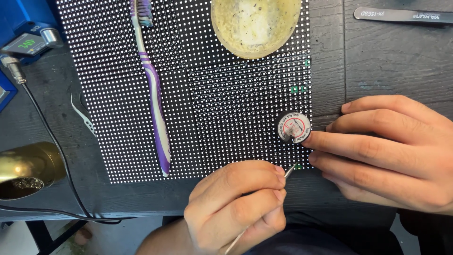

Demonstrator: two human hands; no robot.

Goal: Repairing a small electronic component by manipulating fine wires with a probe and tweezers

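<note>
- Head view: black LED dot-matrix panel (212, 108) flat on the dark wooden bench (377, 61), its lower edge just above both hands.
- Small round solder-wick spool (293, 126) resting on the panel's lower right corner, touched at its lower right rim by the index fingertip of the right hand (391, 151); other fingers of that hand loosely curled beside it, nothing gripped.
- Left hand (236, 208) closed in a pinch around a thin metal probe (289, 170), possibly a tweezer tip or an iron tip, cannot tell which.
- Probe's long axis slanting from lower left to upper right, tip ending at the panel's bottom edge, just below the spool and just left of the right fingers.
- Spool up and to the right of the probe tip; right hand nearer to it, already in contact, left hand close but apart.
- Purple-and-white toothbrush (155, 94) lying lengthwise on the panel's left half, well apart from both hands.
- Yellowish shallow dish (255, 26) at the panel's top edge; curved tweezers (84, 115) left of the panel; straight tweezers (401, 15) at top right; brass tip-cleaner pot (28, 167) at far left.
</note>
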